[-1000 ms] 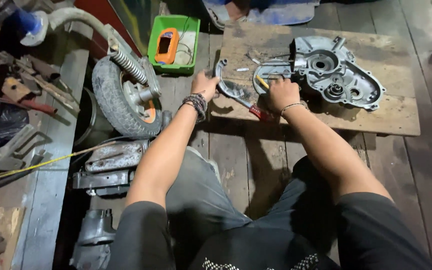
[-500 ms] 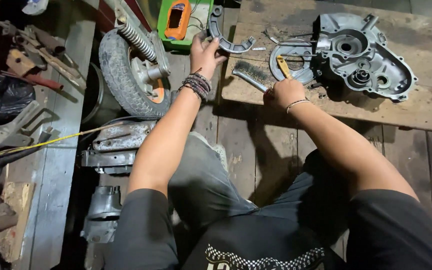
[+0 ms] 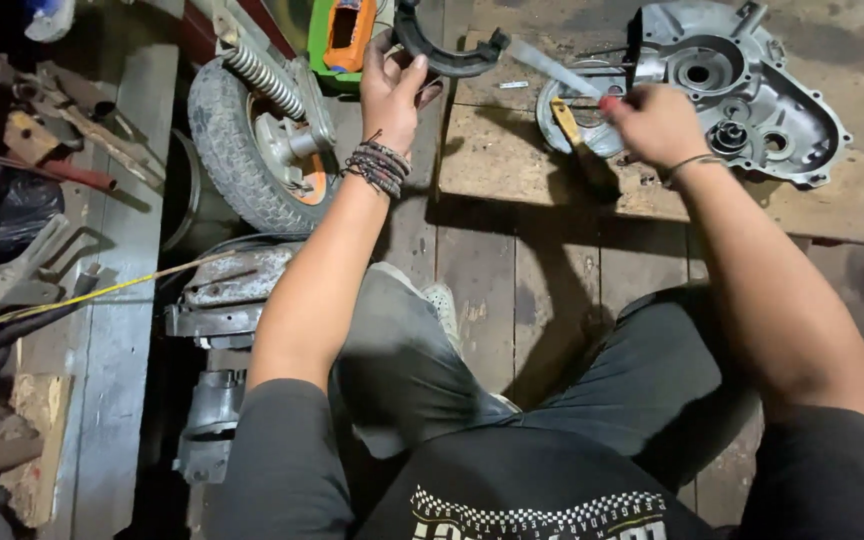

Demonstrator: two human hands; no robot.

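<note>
The curved brake shoe (image 3: 442,55) is now lifted off the wooden board (image 3: 512,150), gripped at one end by the left hand (image 3: 392,90). The right hand (image 3: 652,120), clenched around a flat file (image 3: 552,68), has raised its tip to the shoe's other end. Half a second ago the shoe was lower, so filing looks about to begin.

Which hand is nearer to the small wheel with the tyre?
Left. The left hand holds a curved dark part just right of the wheel; the right hand is far across, by the grey engine cover.
</note>
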